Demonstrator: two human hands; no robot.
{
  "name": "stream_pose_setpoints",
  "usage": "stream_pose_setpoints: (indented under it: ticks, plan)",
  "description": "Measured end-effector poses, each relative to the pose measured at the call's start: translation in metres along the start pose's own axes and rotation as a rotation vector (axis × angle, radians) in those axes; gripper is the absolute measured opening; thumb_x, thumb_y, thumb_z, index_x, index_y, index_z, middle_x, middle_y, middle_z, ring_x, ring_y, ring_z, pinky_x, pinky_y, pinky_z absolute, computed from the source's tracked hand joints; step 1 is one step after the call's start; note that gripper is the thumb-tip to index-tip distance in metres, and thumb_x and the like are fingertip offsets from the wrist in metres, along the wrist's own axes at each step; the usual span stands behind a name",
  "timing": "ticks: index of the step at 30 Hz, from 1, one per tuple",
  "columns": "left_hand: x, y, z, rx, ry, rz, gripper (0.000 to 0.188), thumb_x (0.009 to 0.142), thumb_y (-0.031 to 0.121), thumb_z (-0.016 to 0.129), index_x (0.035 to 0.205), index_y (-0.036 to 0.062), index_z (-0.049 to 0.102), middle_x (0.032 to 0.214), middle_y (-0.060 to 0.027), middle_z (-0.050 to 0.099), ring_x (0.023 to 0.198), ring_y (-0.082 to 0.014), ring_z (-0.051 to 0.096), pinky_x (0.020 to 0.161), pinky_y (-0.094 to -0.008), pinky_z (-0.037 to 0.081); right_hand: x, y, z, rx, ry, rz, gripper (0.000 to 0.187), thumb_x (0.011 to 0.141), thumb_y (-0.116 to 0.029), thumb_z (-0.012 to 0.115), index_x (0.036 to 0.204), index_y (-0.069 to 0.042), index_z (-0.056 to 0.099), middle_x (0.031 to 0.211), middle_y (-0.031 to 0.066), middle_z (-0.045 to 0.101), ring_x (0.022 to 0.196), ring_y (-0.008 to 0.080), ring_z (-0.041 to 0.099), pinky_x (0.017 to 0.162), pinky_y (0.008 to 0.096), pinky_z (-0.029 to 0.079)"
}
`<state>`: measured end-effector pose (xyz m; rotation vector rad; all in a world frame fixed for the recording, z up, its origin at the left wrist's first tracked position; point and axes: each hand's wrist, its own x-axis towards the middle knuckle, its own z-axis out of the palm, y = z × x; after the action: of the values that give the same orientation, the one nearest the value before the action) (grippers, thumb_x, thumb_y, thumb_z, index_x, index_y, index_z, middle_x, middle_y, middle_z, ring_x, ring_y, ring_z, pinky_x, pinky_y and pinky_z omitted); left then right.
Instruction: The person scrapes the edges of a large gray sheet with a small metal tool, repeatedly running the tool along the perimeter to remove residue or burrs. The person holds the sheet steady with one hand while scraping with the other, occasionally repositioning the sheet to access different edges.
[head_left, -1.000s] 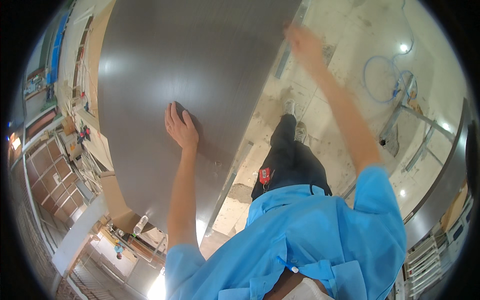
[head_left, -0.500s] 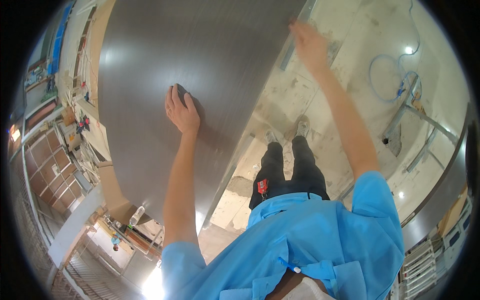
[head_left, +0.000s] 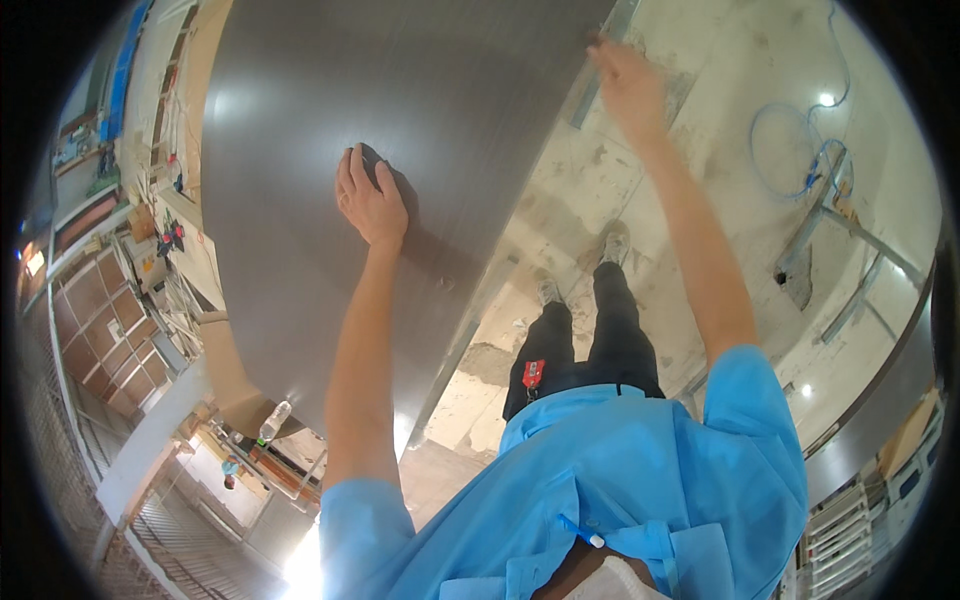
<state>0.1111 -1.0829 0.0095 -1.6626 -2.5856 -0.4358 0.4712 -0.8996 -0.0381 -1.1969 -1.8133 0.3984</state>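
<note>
A large dark grey-brown panel (head_left: 300, 300) with a faint grain lies in front of me and to my left. My left hand (head_left: 373, 205) rests on its face, with the fingers curled over a small dark object (head_left: 371, 157). Only part of that object shows between thumb and fingers, so its kind is unclear. At the panel's far right edge is my right hand (head_left: 632, 95), slightly blurred. Its fingers are bent and drawn together at the edge; whatever lies between the fingertips is too small to make out.
A blue hose (head_left: 757, 150) lies coiled on the stained floor at the right, near a metal frame (head_left: 868, 240). A clear bottle (head_left: 273, 422) is beyond the panel's lower left side. Shelving and cluttered benches line the left. Another person (head_left: 230, 475) appears far off.
My left hand has slid a little farther along the panel with the dark object. My right hand has shifted slightly right in view. My feet have moved, the right one farther forward.
</note>
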Motion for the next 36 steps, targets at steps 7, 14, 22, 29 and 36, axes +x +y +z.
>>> stream_pose_setpoints:
  ticks: [7, 14, 22, 29, 36]
  plan:
    - [-0.001, 0.005, -0.003, -0.014, 0.002, -0.015, 0.055, 0.111, 0.04, 0.048, 0.158, 0.0114, 0.052, 0.164, -0.0141, 0.049, 0.155, -0.0355, 0.04, 0.128, -0.0526, 0.029, -0.203, -0.133, 0.032, 0.198, -0.172, -0.206, 0.039, 0.097, -0.015, 0.074, 0.136, -0.014, 0.074, 0.096, 0.0074, 0.076, 0.083, 0.0234, 0.073, 0.068, 0.0385, 0.061]
    - [0.001, 0.001, 0.0, -0.015, 0.018, 0.018, 0.055, 0.11, 0.04, 0.05, 0.158, 0.0129, 0.052, 0.165, -0.0124, 0.049, 0.155, -0.0359, 0.04, 0.127, -0.0525, 0.03, -0.069, -0.046, 0.019, -0.058, -0.065, 0.02, 0.025, 0.1, -0.015, 0.067, 0.123, -0.011, 0.076, 0.093, 0.0076, 0.074, 0.085, 0.0283, 0.072, 0.07, 0.0429, 0.06]
    - [0.0, 0.001, 0.002, -0.028, 0.031, 0.001, 0.056, 0.109, 0.042, 0.051, 0.157, 0.0126, 0.053, 0.166, -0.0119, 0.049, 0.157, -0.0346, 0.039, 0.128, -0.053, 0.031, -0.224, -0.192, 0.017, 0.12, -0.257, -0.276, 0.026, 0.103, -0.009, 0.064, 0.127, -0.007, 0.072, 0.09, 0.0082, 0.07, 0.089, 0.0245, 0.07, 0.068, 0.0414, 0.06]
    - [-0.028, -0.043, -0.012, -0.202, -0.068, 0.218, 0.054, 0.11, 0.038, 0.052, 0.157, 0.0121, 0.054, 0.168, -0.0141, 0.047, 0.158, -0.0373, 0.038, 0.13, -0.0515, 0.03, -0.121, -0.094, 0.025, -0.042, -0.059, 0.168, 0.024, 0.107, -0.017, 0.061, 0.126, -0.01, 0.074, 0.102, 0.0106, 0.076, 0.093, 0.0284, 0.073, 0.078, 0.0408, 0.059]
    - [-0.183, -0.187, -0.092, 0.043, -0.177, 0.007, 0.057, 0.114, 0.034, 0.042, 0.165, 0.0087, 0.045, 0.173, -0.017, 0.04, 0.162, -0.0396, 0.031, 0.13, -0.055, 0.026, -0.264, -0.212, 0.043, 0.081, -0.182, -0.126, 0.024, 0.101, -0.015, 0.069, 0.124, -0.01, 0.075, 0.103, 0.0084, 0.077, 0.083, 0.0265, 0.072, 0.071, 0.0407, 0.06]
